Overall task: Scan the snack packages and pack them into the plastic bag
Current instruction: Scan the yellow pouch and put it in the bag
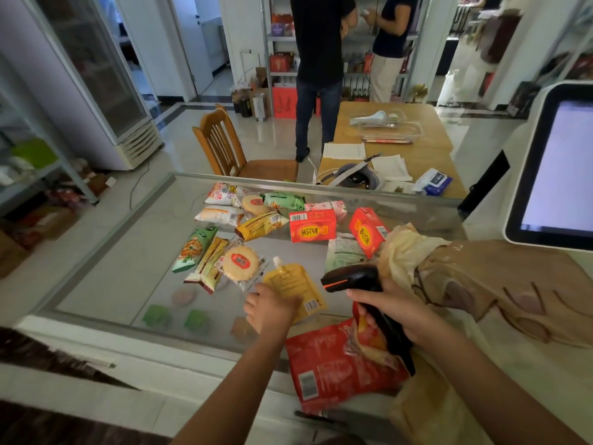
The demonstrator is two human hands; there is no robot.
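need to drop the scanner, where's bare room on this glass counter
Bare glass: left of the green packet out to the counter frame, and the near edge left of the left hand. Crowded: middle and right, around red boxes, yellow pouch, plastic bag.

Beyond a wooden chair point(219, 144) and wooden table point(433, 123), 2 people point(317, 59) stand at shelves point(282, 36); right, perhaps a checkout screen point(558, 168).
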